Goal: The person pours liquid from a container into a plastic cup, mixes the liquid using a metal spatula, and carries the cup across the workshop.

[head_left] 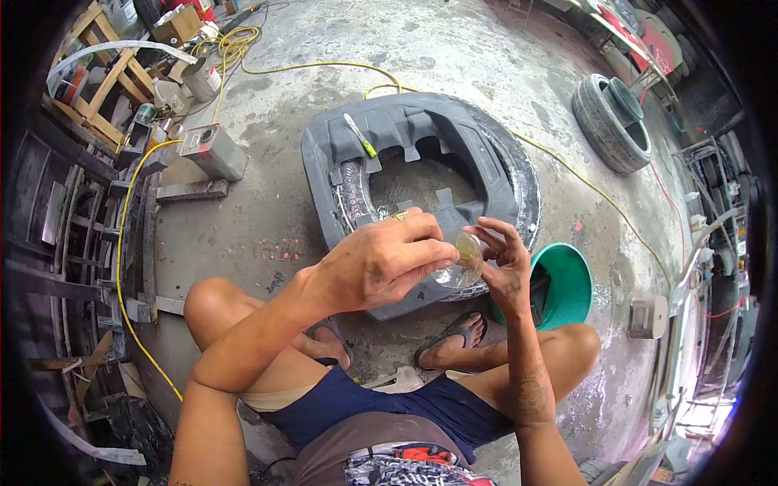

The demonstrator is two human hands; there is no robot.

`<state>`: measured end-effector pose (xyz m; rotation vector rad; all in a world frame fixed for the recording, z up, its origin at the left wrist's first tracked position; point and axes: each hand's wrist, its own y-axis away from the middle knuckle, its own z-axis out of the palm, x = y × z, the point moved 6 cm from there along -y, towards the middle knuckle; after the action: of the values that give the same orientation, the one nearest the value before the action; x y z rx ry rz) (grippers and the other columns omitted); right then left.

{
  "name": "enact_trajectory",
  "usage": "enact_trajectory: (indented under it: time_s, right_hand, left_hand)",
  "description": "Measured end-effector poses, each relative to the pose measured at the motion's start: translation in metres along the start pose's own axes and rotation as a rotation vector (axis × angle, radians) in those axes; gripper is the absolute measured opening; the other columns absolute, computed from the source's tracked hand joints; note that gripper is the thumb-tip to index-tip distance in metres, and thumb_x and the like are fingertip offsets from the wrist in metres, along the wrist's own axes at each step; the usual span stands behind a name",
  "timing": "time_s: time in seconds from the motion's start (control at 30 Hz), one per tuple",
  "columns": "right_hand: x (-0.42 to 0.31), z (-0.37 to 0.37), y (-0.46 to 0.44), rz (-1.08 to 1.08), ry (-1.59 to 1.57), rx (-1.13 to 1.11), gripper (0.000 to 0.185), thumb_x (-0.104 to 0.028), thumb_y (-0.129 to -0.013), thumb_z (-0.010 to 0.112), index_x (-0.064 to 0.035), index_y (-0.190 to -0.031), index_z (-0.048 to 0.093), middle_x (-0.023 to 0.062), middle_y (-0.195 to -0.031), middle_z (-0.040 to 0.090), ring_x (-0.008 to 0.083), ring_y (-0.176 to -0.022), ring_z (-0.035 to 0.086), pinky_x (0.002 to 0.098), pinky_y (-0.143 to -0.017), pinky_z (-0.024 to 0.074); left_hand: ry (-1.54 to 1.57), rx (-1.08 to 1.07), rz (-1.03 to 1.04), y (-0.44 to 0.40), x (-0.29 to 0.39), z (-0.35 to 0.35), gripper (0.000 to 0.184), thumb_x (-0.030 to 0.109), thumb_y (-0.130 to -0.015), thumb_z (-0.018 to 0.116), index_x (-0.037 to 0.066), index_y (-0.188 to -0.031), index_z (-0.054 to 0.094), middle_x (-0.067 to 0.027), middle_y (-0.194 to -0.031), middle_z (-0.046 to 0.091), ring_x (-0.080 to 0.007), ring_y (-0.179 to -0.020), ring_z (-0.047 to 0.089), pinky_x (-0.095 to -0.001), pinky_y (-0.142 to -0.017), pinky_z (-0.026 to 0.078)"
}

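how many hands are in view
2: the left hand, its fingertips beside the small clear item, and the right hand, holding that item. Neither hand is hidden.

Matt panel (319,174); smooth plastic bucket (572,283)

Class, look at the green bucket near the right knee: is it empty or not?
Not empty: inside the green bucket, a dark object shows at one side. Whether there is liquid too, I cannot tell.

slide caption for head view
Left hand and right hand hold a translucent piece above a plastic panel on a tire
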<state>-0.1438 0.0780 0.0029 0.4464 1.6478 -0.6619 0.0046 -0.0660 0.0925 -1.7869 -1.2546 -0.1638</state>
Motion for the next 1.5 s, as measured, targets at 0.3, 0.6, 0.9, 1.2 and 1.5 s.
enact_trajectory:
  time_s: [0.3,0.6,0.9,1.2,1.5]
  right_hand:
    - [0.004,0.000,0.003,0.060,-0.074,0.015,0.058,0.003,-0.078,0.081,-0.0038,-0.129,0.054,0.0145,-0.117,0.072,0.0090,-0.081,0.065,0.0223,-0.068,0.0513]
    - [0.000,-0.005,0.003,0.056,0.019,0.023,0.060,0.003,-0.078,0.081,-0.0046,-0.131,0.054,0.0144,-0.119,0.071,0.0110,-0.091,0.066,0.0234,-0.072,0.0512]
    - [-0.002,-0.022,0.002,-0.023,-0.045,0.160,0.061,0.005,-0.079,0.079,-0.0052,-0.132,0.053,0.0149,-0.122,0.069,0.0176,-0.112,0.066,0.0235,-0.074,0.0514]
    - [-0.010,-0.011,0.005,-0.093,0.057,0.110,0.062,0.009,-0.078,0.077,-0.0052,-0.133,0.052,0.0145,-0.121,0.070,0.0148,-0.103,0.067,0.0243,-0.073,0.0539]
    - [-0.013,-0.012,0.007,-0.164,0.087,0.123,0.062,0.013,-0.077,0.073,-0.0057,-0.133,0.052,0.0140,-0.118,0.071,0.0116,-0.091,0.068,0.0224,-0.067,0.0528]
  left_hand:
    - [0.031,0.018,-0.021,0.003,-0.006,-0.003,0.026,0.003,-0.083,0.076,0.005,-0.109,0.071,-0.0116,-0.093,0.062,-0.0277,-0.082,0.062,-0.0365,-0.069,0.051]
    - [-0.013,-0.001,0.012,0.001,0.001,-0.017,0.021,0.000,-0.081,0.076,0.004,-0.102,0.073,-0.0101,-0.090,0.062,-0.0274,-0.080,0.062,-0.0364,-0.069,0.051]
    - [0.000,0.062,0.041,-0.003,0.005,-0.029,0.025,0.001,-0.082,0.075,0.003,-0.106,0.070,-0.0119,-0.090,0.061,-0.0281,-0.079,0.062,-0.0370,-0.067,0.051]
    - [-0.075,0.082,0.036,0.002,0.001,0.003,0.024,0.002,-0.084,0.074,0.002,-0.107,0.070,-0.0118,-0.092,0.063,-0.0287,-0.081,0.063,-0.0372,-0.069,0.053]
    - [0.045,0.153,-0.024,0.001,-0.004,-0.003,0.020,0.001,-0.084,0.074,0.002,-0.103,0.070,-0.0120,-0.090,0.062,-0.0288,-0.081,0.062,-0.0369,-0.070,0.051]
